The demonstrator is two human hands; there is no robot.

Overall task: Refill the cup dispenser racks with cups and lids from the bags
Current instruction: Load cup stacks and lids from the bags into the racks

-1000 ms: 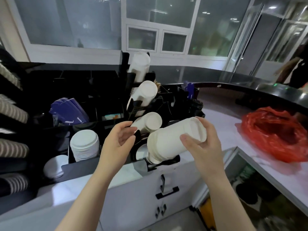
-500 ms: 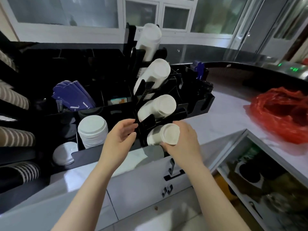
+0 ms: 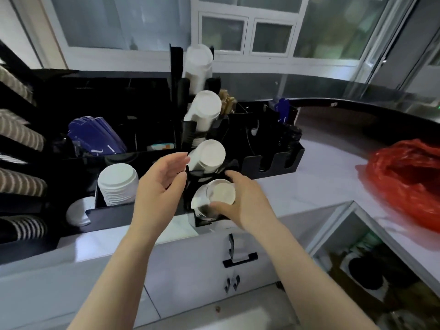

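Our fingers point(image 3: 176, 163) on the left hand point(image 3: 159, 186) were spread wide and nearly straight, holding nothing, the palm turned toward the black cup dispenser rack point(image 3: 188, 139); whether the fingertips touched the rack's edge we could not tell.

Going from the left edge, we saw striped cup stacks point(image 3: 19, 136) lying sideways in a dark shelf unit. Next came a fan of blue sleeves point(image 3: 95, 139) in a black organiser, and below it a stack of white lids point(image 3: 117, 184) standing in its slot, with one more white lid point(image 3: 77, 214) lower and to the left of it.

Just right of our left hand stood the rack, holding four tilted stacks of white cups one above the other: the top stack point(image 3: 198, 63), the second stack point(image 3: 206, 109), the third stack point(image 3: 209, 154), and the bottom stack point(image 3: 214, 197). Our right hand point(image 3: 242, 201) was curled around the outer end of the bottom stack, thumb under it and fingers over it, with that stack sitting in the lowest slot of the rack.

Further right, a black holder point(image 3: 273, 160) with dark lids sat on the white tabletop point(image 3: 321, 182). A red plastic bag point(image 3: 409, 179) lay on the tabletop at the far right, well apart from the rack. Below the tabletop's front edge were white cabinet doors with a black handle point(image 3: 240, 258).
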